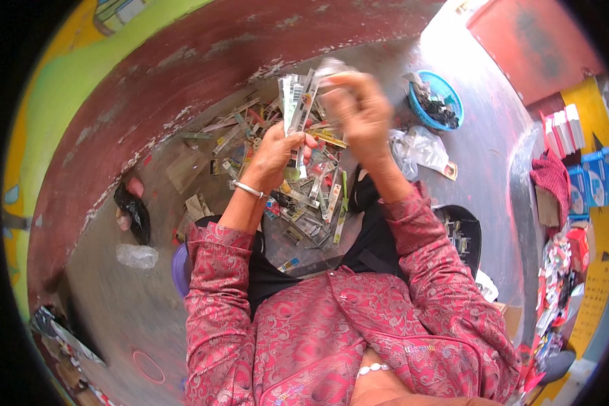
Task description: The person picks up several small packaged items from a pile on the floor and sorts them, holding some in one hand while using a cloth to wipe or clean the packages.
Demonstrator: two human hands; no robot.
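Observation:
Upright in my left hand (272, 157) is a bundle of long, narrow plastic packets (294, 101), some clear and some with printed white and green faces. The fingers are closed round its lower end. Just right of the bundle's top, my right hand (360, 108) is blurred by motion, its fingers bent. A smeared piece of clear plastic (331, 68) shows at those fingertips and seems pinched there. Below both hands, a loose heap of similar packets (311, 203) spreads over the floor between my legs, lying at many angles.
A blue basket (441, 81) with dark and clear scraps stands far right, near a clear plastic bag (419, 150). A black container (468, 237) is by my right leg. Leftward lie a black bag (137, 215) and clear plastic (137, 256). A red wall (155, 88) bounds the far side.

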